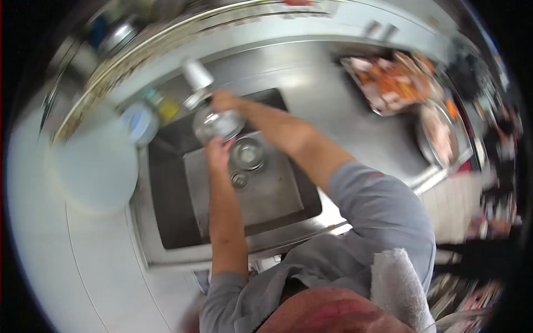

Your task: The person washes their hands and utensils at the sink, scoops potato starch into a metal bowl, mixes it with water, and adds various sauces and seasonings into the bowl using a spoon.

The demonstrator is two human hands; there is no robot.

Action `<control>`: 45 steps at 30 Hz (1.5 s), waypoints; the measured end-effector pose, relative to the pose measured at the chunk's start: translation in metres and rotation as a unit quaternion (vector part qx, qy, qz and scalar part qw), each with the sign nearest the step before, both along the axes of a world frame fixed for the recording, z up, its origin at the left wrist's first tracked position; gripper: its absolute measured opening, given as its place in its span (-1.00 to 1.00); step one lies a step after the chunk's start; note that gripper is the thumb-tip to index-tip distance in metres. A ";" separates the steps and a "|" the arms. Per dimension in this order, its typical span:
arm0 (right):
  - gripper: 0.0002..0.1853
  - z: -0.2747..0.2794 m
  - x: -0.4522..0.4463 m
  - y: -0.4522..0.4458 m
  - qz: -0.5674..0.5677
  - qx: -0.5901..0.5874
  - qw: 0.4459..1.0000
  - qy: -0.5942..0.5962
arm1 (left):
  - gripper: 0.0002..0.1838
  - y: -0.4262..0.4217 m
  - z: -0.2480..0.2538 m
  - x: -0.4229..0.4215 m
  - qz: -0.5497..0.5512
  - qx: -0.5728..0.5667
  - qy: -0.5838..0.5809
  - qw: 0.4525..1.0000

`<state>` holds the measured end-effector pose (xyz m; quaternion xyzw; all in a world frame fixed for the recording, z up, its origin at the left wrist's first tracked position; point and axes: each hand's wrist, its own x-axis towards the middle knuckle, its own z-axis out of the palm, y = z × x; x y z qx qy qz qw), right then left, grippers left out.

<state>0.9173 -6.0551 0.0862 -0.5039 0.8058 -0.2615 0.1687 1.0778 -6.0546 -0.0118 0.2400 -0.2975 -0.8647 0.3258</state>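
Observation:
My left hand (219,150) grips the near edge of a shiny round bowl (206,126), which is blurred, over the back of the sink (166,200). At the bowl's far side is my right hand (226,101), close beside the tap (197,77). Motion blur hides whether its fingers hold the bowl rim or touch the tap. Below the bowl, a round see-through or metal dish (247,154) and a smaller one (239,180) sit on the sink floor.
Right of the sink, a metal tray (383,112) carries orange and pale food pieces. A metal bowl (426,147) with pale meat stands beside it. On the left are a large white round lid or tub (94,166), a blue-white container (139,123) and a yellow-green bottle (166,107).

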 end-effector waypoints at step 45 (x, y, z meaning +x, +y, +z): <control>-0.79 -0.090 0.416 0.926 -0.861 0.094 0.446 -0.224 | -0.26 0.695 0.107 -0.030 -0.808 -0.159 -0.034 0.566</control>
